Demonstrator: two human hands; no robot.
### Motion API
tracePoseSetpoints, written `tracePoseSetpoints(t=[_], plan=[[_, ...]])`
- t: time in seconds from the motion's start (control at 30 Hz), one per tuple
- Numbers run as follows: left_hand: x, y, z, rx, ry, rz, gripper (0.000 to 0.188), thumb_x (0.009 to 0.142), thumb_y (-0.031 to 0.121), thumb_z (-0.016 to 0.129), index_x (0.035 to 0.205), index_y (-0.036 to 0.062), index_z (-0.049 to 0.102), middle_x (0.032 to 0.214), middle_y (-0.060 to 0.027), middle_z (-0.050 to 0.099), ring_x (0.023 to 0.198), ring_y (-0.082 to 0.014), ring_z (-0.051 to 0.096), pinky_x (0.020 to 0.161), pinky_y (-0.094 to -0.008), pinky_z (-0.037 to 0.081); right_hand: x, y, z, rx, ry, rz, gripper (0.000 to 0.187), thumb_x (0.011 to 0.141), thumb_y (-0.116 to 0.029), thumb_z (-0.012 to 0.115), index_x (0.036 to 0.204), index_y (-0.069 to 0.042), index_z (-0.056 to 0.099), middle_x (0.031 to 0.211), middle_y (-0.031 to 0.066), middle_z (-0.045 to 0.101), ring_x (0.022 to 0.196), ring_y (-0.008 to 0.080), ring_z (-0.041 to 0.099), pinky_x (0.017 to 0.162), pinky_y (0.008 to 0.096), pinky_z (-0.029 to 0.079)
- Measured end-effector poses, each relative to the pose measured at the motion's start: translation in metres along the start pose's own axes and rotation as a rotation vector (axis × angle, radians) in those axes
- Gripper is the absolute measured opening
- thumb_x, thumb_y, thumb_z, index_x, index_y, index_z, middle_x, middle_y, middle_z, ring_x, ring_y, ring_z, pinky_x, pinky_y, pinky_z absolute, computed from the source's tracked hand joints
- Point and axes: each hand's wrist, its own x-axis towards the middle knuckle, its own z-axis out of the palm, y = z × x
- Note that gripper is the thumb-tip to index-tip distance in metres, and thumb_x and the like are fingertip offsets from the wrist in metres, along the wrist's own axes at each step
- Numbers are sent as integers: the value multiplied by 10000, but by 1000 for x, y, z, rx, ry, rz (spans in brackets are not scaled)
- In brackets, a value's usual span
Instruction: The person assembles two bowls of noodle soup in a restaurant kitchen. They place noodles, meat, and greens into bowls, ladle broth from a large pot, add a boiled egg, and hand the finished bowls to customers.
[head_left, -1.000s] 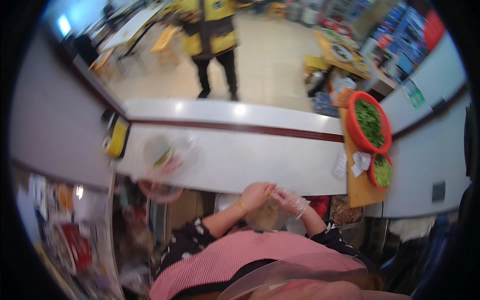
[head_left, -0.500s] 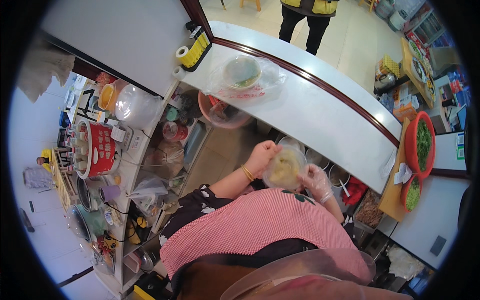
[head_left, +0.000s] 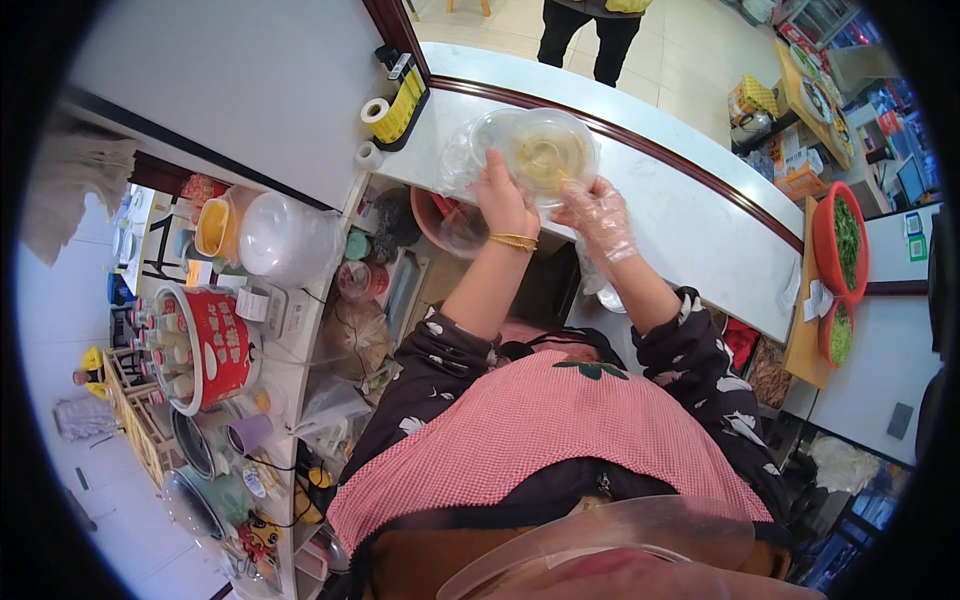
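Note:
A round clear plastic bowl point(head_left: 548, 152), with something pale yellow inside, is held up over the white counter between my two hands. My bare left hand point(head_left: 503, 203), with gold bangles at the wrist, grips its near left side. On the near right side, my right hand point(head_left: 598, 222) in a thin clear glove pinches the rim. Behind it, to the left, a second clear container point(head_left: 490, 128) stands on the counter in a crumpled clear plastic bag point(head_left: 458, 160), partly covered by the held bowl.
Label rolls in a yellow-and-black holder point(head_left: 402, 108) stand at the counter's left end. Red basins of chopped greens point(head_left: 838, 240) sit on a wooden board at right. Across the white counter point(head_left: 690, 205) stands a person point(head_left: 592, 40). Shelves on the left hold a red-and-white bucket of bottles point(head_left: 215, 340).
Both hands have carried the bowl up and forward from above the pots, below the counter's near edge, to over the countertop, beside the bagged container.

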Motion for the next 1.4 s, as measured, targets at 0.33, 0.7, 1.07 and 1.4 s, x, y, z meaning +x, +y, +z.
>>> tracePoseSetpoints(t=[0.33, 0.7, 1.07, 1.4], plan=[[-18, -21, -24, 175, -227, -31, 262, 982, 270, 602, 877, 78, 456, 780, -3, 509, 627, -90, 506, 572, -264, 471, -22, 28, 7, 266, 243, 37, 504, 861, -119, 732, 1239, 0, 420, 1073, 97, 586, 908, 171, 635, 803, 305, 573], [-30, -160, -72, 703, -528, -204, 144, 954, 48, 561, 1057, 23, 464, 1002, -90, 565, 897, -196, 584, 826, -336, 526, -238, 109, -141, 503, 801, 19, 258, 923, -148, 659, 1123, -91, 508, 915, 37, 601, 850, 157, 629, 756, 294, 547], [-332, -297, -59, 786, -1110, -1199, 265, 948, 128, 562, 1201, 96, 489, 1121, -55, 579, 904, -180, 572, 779, -331, 485, -401, 162, -253, 687, 1024, -393, 124, 934, -216, 646, 923, -122, 567, 758, -9, 572, 680, 106, 582, 622, 245, 496], [-577, -420, -66, 830, -1664, -1182, 176, 955, 84, 559, 1129, 71, 570, 1077, -27, 587, 863, -134, 588, 739, -285, 486, -678, 155, -397, 867, 1439, -1026, 146, 950, -197, 635, 1060, -116, 585, 850, 23, 617, 762, 135, 619, 703, 273, 527]])
